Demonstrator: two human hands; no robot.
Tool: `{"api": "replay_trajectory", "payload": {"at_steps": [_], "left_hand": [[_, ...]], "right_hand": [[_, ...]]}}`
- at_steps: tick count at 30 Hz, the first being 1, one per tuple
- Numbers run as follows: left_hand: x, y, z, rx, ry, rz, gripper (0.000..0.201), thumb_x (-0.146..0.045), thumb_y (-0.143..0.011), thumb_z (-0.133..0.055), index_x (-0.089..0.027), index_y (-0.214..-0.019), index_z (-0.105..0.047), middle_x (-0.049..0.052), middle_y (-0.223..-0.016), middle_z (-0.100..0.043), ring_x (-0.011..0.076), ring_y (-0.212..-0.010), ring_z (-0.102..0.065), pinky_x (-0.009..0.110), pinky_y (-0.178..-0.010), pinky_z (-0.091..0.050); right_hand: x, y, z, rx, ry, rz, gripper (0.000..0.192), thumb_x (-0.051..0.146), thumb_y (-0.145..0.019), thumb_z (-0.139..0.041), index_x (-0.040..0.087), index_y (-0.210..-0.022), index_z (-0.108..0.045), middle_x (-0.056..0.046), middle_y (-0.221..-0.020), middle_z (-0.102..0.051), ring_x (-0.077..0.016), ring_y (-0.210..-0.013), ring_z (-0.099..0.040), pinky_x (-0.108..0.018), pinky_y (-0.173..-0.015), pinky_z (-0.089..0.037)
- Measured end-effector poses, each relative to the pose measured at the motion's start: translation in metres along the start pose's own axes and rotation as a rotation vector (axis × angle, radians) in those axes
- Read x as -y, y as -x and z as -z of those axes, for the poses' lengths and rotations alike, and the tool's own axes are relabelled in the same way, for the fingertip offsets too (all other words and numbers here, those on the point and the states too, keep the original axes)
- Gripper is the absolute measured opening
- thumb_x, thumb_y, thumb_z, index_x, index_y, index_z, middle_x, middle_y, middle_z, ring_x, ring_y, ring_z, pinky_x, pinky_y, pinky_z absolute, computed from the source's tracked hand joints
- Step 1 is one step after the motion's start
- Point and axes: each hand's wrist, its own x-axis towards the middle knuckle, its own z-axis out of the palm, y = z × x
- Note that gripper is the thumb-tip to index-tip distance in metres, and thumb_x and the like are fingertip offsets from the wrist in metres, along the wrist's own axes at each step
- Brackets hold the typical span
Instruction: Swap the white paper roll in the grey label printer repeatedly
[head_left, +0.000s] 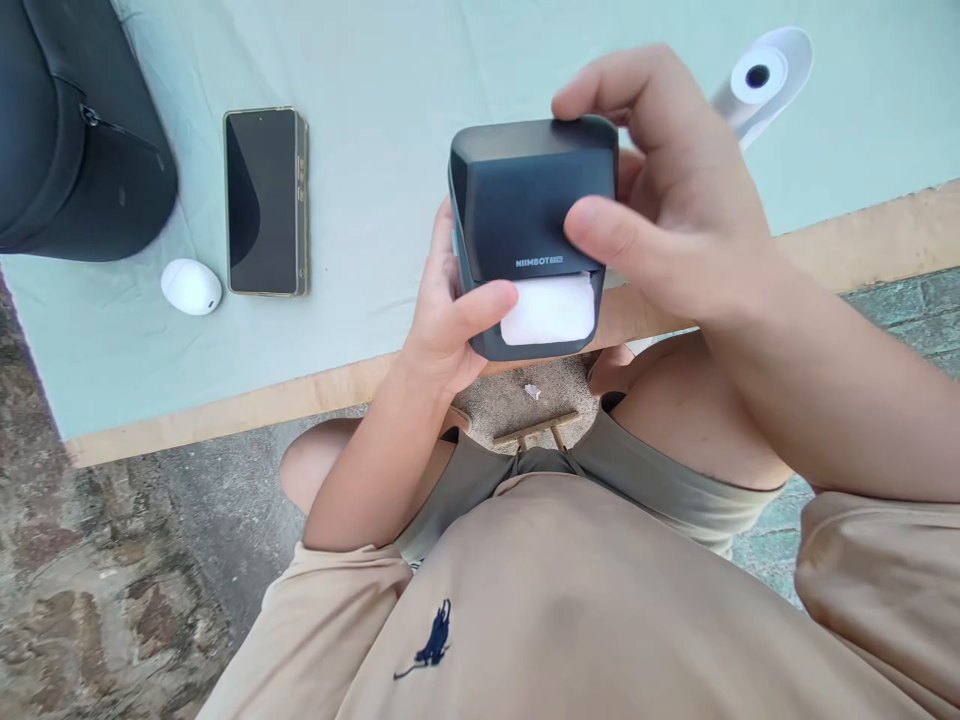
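A black label printer (525, 215) marked NIIMBOT is held up over the table's near edge. From its front slot a white paper label (555, 310) sticks out. My left hand (454, 305) supports the printer from the left and below, its thumb lying on the label's left corner. My right hand (675, 190) grips the printer's right side, thumb on the front of the lid and index finger at the top edge. The other right fingers are partly hidden behind the printer.
On the pale green cloth (375, 200) lie a phone (262, 200) and a white earbud case (191, 287). A black zippered bag (82, 130) stands at the far left. A roll of white paper (757, 80) lies at the upper right. My legs are under the wooden table edge (870, 235).
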Motion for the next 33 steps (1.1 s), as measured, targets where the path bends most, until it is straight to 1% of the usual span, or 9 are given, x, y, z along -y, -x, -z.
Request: {"api": "replay_trajectory", "payload": {"at_steps": [3,7,14,17,19,22,24,28,33], "left_hand": [[-0.002,0.001,-0.004,0.027,0.034,-0.014,0.049,-0.047,-0.082,-0.074,-0.027,-0.121,-0.052,0.006,-0.112,-0.070,0.0315,-0.124,-0.067,0.043,-0.102,-0.056],[-0.004,0.002,-0.006,0.050,0.041,-0.037,0.030,-0.041,-0.091,-0.065,-0.028,-0.117,-0.059,0.004,-0.107,-0.071,0.0274,-0.117,-0.070,0.041,-0.103,-0.056],[-0.005,-0.001,-0.006,0.027,0.074,0.014,0.030,-0.042,-0.084,-0.075,-0.029,-0.110,-0.064,0.005,-0.102,-0.075,0.0341,-0.142,-0.054,0.045,-0.115,-0.049],[-0.007,-0.002,-0.010,0.072,0.127,0.047,0.031,-0.051,-0.093,-0.063,-0.024,-0.109,-0.069,0.005,-0.120,-0.074,0.0345,-0.154,-0.039,0.047,-0.123,-0.043],[-0.008,-0.003,-0.014,0.029,0.192,0.064,0.040,-0.050,-0.102,-0.046,-0.019,-0.105,-0.071,0.006,-0.125,-0.073,0.0323,-0.159,-0.030,0.046,-0.127,-0.039],[-0.010,-0.003,-0.017,-0.085,0.231,0.083,0.049,-0.048,-0.107,-0.034,-0.016,-0.102,-0.071,0.008,-0.120,-0.075,0.0307,-0.158,-0.033,0.045,-0.128,-0.038],[-0.011,-0.003,-0.018,-0.124,0.201,0.094,0.055,-0.049,-0.108,-0.027,-0.017,-0.101,-0.071,0.008,-0.119,-0.075,0.0288,-0.156,-0.037,0.044,-0.127,-0.039],[-0.011,-0.001,-0.017,-0.187,0.108,0.092,0.048,-0.043,-0.108,-0.030,-0.018,-0.099,-0.070,0.006,-0.118,-0.075,0.0269,-0.156,-0.037,0.043,-0.127,-0.039],[-0.014,0.001,-0.020,-0.180,0.128,0.109,0.043,-0.041,-0.107,-0.036,-0.014,-0.096,-0.069,0.009,-0.112,-0.075,0.0302,-0.156,-0.036,0.049,-0.128,-0.037]], "right_hand": [[0.003,0.000,-0.002,0.131,-0.160,-0.003,0.045,0.039,-0.091,-0.062,0.018,-0.125,-0.042,-0.003,-0.125,-0.048,-0.0030,-0.091,-0.050,-0.017,-0.072,-0.044],[0.006,0.000,-0.003,0.166,-0.202,-0.001,0.048,0.037,-0.089,-0.065,0.018,-0.125,-0.038,-0.004,-0.125,-0.044,-0.0028,-0.088,-0.047,-0.015,-0.062,-0.038],[0.008,-0.001,0.002,0.167,-0.088,-0.031,0.048,0.041,-0.091,-0.064,0.017,-0.125,-0.041,-0.008,-0.131,-0.047,-0.0058,-0.094,-0.049,-0.016,-0.058,-0.039],[0.004,-0.001,0.004,0.166,-0.089,-0.048,0.046,0.050,-0.098,-0.052,0.016,-0.128,-0.043,-0.007,-0.125,-0.054,-0.0059,-0.087,-0.051,-0.019,-0.068,-0.046],[0.003,0.000,0.004,0.107,0.032,-0.023,0.042,0.051,-0.101,-0.043,0.018,-0.126,-0.049,-0.006,-0.123,-0.058,-0.0100,-0.100,-0.056,-0.024,-0.082,-0.048],[0.004,0.002,0.004,0.006,0.221,0.047,0.036,0.046,-0.102,-0.042,0.021,-0.123,-0.056,-0.003,-0.128,-0.060,-0.0150,-0.122,-0.055,-0.028,-0.094,-0.044],[0.004,0.002,0.005,0.038,0.167,0.076,0.040,0.047,-0.100,-0.045,0.019,-0.127,-0.055,-0.004,-0.129,-0.060,-0.0141,-0.116,-0.057,-0.028,-0.094,-0.045],[0.003,0.000,0.008,0.163,0.082,0.115,0.053,0.048,-0.096,-0.054,0.011,-0.133,-0.048,-0.010,-0.131,-0.056,-0.0116,-0.108,-0.056,-0.029,-0.096,-0.047],[0.006,-0.002,0.018,0.222,0.195,0.202,0.061,0.050,-0.092,-0.063,0.016,-0.139,-0.047,-0.007,-0.143,-0.053,-0.0157,-0.129,-0.055,-0.033,-0.112,-0.048]]}}
